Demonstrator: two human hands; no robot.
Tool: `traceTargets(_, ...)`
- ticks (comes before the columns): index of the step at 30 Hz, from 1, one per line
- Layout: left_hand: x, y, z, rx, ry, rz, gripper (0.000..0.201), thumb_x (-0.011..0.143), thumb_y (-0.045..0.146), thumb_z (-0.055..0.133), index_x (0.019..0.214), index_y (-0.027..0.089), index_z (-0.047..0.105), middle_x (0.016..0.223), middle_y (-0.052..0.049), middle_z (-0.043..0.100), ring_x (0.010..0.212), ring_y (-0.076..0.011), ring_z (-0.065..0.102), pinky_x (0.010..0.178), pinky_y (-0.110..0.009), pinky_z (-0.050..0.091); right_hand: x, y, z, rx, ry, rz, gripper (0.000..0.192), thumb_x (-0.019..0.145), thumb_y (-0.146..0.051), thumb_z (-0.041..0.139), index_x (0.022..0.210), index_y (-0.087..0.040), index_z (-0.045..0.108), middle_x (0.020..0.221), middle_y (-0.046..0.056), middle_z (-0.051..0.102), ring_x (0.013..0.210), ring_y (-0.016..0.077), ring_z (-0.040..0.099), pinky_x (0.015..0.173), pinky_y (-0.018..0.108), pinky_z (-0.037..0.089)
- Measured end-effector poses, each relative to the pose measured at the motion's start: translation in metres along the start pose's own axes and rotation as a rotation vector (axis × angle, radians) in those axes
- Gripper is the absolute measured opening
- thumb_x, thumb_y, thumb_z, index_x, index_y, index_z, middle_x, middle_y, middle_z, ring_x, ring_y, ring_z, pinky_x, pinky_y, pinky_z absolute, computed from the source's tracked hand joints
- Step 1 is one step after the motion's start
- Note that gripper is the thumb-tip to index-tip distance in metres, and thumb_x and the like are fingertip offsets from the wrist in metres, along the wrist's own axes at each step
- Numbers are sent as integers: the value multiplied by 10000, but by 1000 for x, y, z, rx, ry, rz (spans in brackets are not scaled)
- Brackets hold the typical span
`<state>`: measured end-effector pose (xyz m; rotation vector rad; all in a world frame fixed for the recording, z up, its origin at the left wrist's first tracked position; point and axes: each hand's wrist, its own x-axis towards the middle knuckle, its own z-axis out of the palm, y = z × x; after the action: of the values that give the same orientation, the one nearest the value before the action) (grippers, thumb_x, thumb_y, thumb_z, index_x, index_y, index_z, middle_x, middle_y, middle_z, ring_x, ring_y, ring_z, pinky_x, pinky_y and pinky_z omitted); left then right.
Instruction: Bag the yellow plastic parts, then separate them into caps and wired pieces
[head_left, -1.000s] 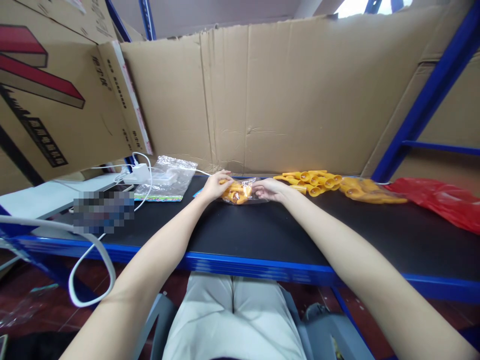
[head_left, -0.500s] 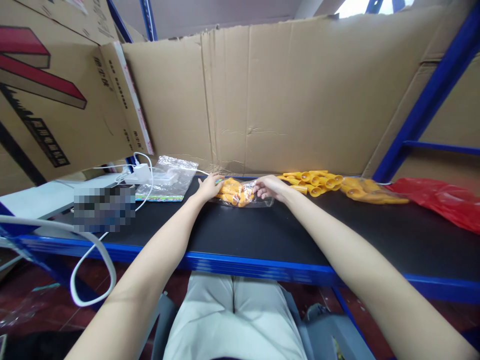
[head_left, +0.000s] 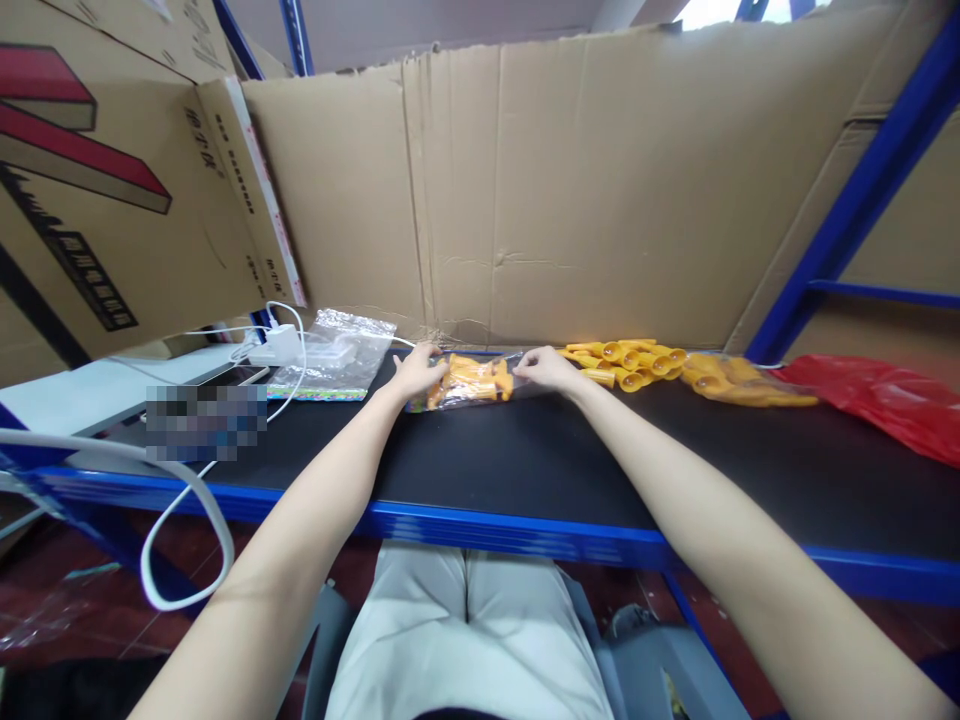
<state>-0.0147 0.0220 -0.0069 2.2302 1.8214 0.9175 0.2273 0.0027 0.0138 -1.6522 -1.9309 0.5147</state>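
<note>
A clear plastic bag with several yellow-orange plastic pieces inside lies flat on the black shelf top, close to the cardboard at the back. My left hand is on the bag's left end, fingers bent over it and holding it; the fingertips are partly hidden. At the other end, my right hand pinches the film between thumb and fingers. Just right of that hand is a loose pile of yellow cone-shaped pieces with hollow ends.
Another clear bag of yellow pieces and a red plastic bag lie on the right. Left are empty clear bags, a white charger with cables and a blurred-out object. A blue metal edge runs along the front.
The bag lies flatter and more stretched out, and its pieces have spread into a row. My right hand has closed from loose fingers into a pinch on the bag's right end.
</note>
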Motion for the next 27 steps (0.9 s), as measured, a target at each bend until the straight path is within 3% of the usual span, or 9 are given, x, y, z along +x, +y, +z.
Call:
traceTargets(3, -1, 6, 2, -60, -101, 70, 255, 771, 355, 520, 949, 226, 648, 1414, -80, 386, 1340, -327, 234, 1028, -627, 10, 0, 6, -2, -308, 265, -47, 88, 781, -212, 544, 769, -149, 603, 958, 123, 626, 978, 248, 549, 886, 399, 377)
traceTargets(5, -2, 10, 2, -67, -131, 104, 229, 770, 391, 525, 777, 201, 653, 1350, -90, 470, 1330, -340, 249, 1023, -629, -8, 0, 9, -5, -369, 376, -74, 120, 786, -190, 537, 876, -132, 592, 1070, 176, 576, 1086, 291, 491, 944, 453, 320)
traceTargets(7, -2, 14, 2, -79, -112, 119, 297, 790, 426, 498, 654, 190, 617, 1150, -96, 622, 1279, -325, 346, 1040, -602, 21, 0, 12, -9, -325, 399, -35, 163, 795, -210, 546, 918, -108, 577, 1084, 216, 554, 1125, 315, 468, 945, 447, 321)
traceTargets(11, -3, 22, 0, -89, -50, 11, 415, 844, 430, 414, 543, 186, 563, 671, -63, 668, 981, -260, 583, 1050, -521, 186, 4, 18, -16, -167, 319, 169, 261, 815, -358, 547, 759, -109, 598, 842, 215, 617, 1044, 321, 542, 853, 381, 395)
traceTargets(14, -4, 25, -2, -105, -30, -69, 375, 813, 389, 468, 518, 177, 562, 630, -55, 657, 853, -240, 613, 970, -449, 345, 7, 20, -18, -62, 194, 266, 447, 861, -454, 440, 595, -126, 586, 625, 167, 611, 776, 261, 625, 730, 346, 439)
traceTargets(18, -3, 19, -5, -233, -37, -91, 333, 781, 355, 501, 513, 162, 546, 560, -57, 630, 682, -206, 636, 727, -305, 480, 8, 22, -12, 256, -31, 315, 528, 873, -520, 386, 584, -121, 577, 595, 101, 619, 498, 125, 551, 491, 237, 396)
traceTargets(22, 1, 9, -3, -487, -123, -216, 274, 809, 354, 467, 636, 155, 541, 513, -62, 620, 546, -187, 634, 583, -271, 478, 12, 24, 2, 496, -79, 236, 206, 805, -206, 583, 618, -125, 553, 562, 27, 596, 492, 78, 524, 463, 178, 374)
traceTargets(24, 1, 6, -1, -480, -120, -254, 248, 786, 368, 508, 672, 154, 558, 572, -74, 650, 574, -198, 642, 593, -282, 477, 12, 23, 10, 661, -79, 228, 182, 790, -80, 551, 616, -130, 535, 533, 8, 572, 484, 66, 508, 509, 175, 417)
traceTargets(27, -2, 5, 2, -361, -59, -229, 222, 703, 369, 618, 638, 158, 599, 705, -75, 685, 758, -221, 645, 684, -283, 466, 11, 19, 19, 822, -74, 258, 202, 811, -56, 502, 627, -138, 514, 538, 1, 559, 480, 62, 503, 534, 179, 447)
